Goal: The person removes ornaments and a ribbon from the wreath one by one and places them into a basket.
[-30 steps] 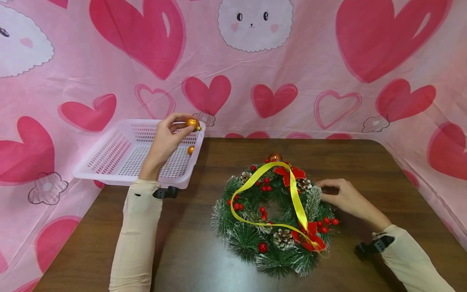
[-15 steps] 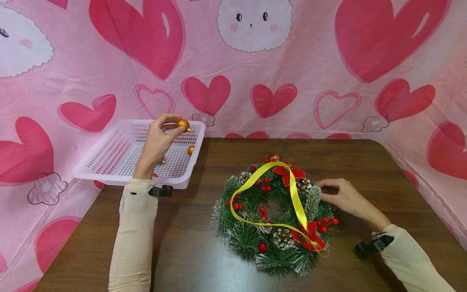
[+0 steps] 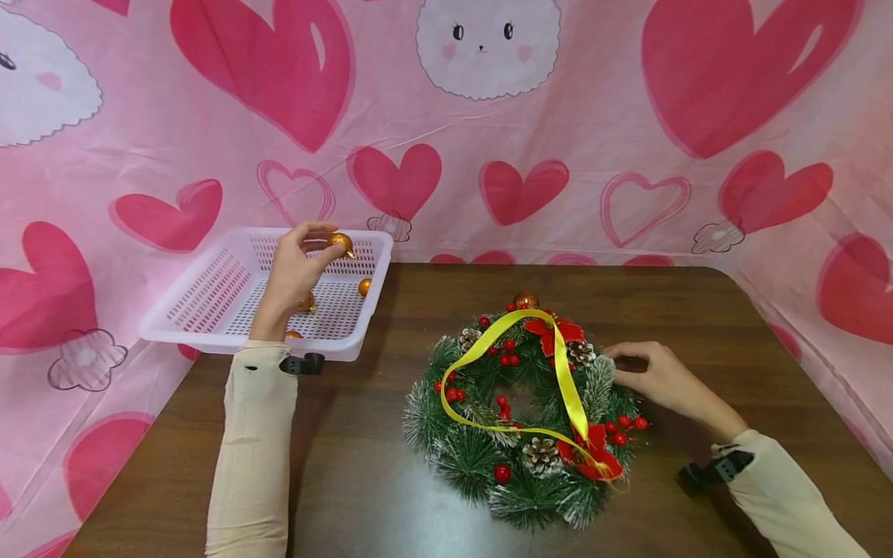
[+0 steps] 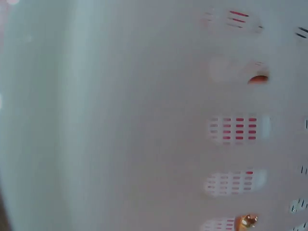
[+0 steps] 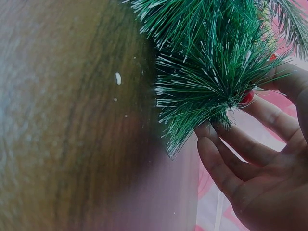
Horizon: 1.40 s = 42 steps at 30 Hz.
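Note:
My left hand (image 3: 289, 271) is over the white plastic basket (image 3: 377, 283), pinching a glittery gold bauble (image 3: 340, 244) between thumb and fingers. More orange-gold baubles (image 3: 365, 287) lie inside the basket, some partly hidden by the hand. In the left wrist view the pale basket wall (image 4: 144, 115) fills the picture, and the hand is out of sight. My right hand (image 3: 656, 376) grips the right edge of a frosted green Christmas wreath (image 3: 467, 457); in the right wrist view its fingers (image 5: 260, 149) reach among the needles. The wreath bears a yellow ribbon (image 3: 572, 391), red flowers, berries and pine cones.
Both things stand on a dark wooden table (image 3: 370, 434), the basket at its back left corner. An orange-brown bauble (image 3: 526, 301) sits at the wreath's far edge. Behind the table hangs a pink cloth (image 3: 446, 116) printed with hearts.
My left hand has shifted left with the gold bauble, from above the basket's right rim to farther inside it. More baubles in the basket now show. The right hand and wreath have stayed still.

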### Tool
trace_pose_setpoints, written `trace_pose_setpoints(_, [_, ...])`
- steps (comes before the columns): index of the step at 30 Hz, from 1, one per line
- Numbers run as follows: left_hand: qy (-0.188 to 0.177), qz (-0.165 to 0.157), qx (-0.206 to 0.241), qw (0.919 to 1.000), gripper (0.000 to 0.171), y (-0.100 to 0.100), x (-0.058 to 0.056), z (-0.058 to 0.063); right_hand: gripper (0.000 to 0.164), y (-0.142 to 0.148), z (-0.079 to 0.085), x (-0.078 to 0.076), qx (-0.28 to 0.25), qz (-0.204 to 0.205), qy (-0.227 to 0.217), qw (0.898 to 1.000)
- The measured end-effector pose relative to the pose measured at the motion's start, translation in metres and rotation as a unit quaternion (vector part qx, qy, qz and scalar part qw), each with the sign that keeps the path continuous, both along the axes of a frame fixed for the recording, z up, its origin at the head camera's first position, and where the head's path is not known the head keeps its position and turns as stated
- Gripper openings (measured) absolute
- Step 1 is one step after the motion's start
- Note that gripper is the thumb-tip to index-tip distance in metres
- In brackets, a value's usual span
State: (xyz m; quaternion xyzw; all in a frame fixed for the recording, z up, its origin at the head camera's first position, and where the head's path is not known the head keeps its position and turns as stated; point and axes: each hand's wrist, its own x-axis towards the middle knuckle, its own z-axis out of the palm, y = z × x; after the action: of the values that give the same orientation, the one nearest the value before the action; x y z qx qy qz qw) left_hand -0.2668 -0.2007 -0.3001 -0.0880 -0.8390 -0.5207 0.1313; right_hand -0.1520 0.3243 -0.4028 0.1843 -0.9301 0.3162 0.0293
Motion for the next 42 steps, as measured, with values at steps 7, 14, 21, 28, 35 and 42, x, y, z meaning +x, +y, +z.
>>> trace_pose_setpoints(7, [-0.026, 0.006, -0.023, 0.9994, 0.042, -0.002, 0.000, -0.002, 0.021, 0.000, -0.001, 0.000, -0.003, 0.000, -0.003, 1.000])
trace_pose_setpoints(14, [-0.011, -0.004, -0.026, 0.9996, 0.042, -0.003, -0.004, -0.003, 0.023, -0.001, 0.001, 0.000, -0.006, 0.000, -0.009, 1.000])
trace_pose_setpoints(21, [0.000, -0.012, -0.030, 0.9995, 0.040, 0.003, -0.002, -0.002, 0.023, 0.000, 0.002, 0.000, -0.008, 0.002, -0.020, 1.000])
trace_pose_setpoints(28, [0.012, -0.028, -0.029, 0.9991, 0.040, 0.010, 0.001, 0.000, 0.023, 0.001, 0.000, 0.000, -0.008, 0.003, -0.015, 1.000])
trace_pose_setpoints(35, [0.019, -0.048, -0.046, 0.9976, 0.040, 0.022, 0.005, 0.002, 0.022, 0.001, -0.001, 0.000, -0.006, 0.002, -0.008, 1.000])
trace_pose_setpoints(42, [0.032, -0.068, -0.046, 0.9961, 0.038, 0.033, 0.006, 0.002, 0.022, 0.000, 0.000, 0.000, -0.002, 0.001, -0.007, 1.000])
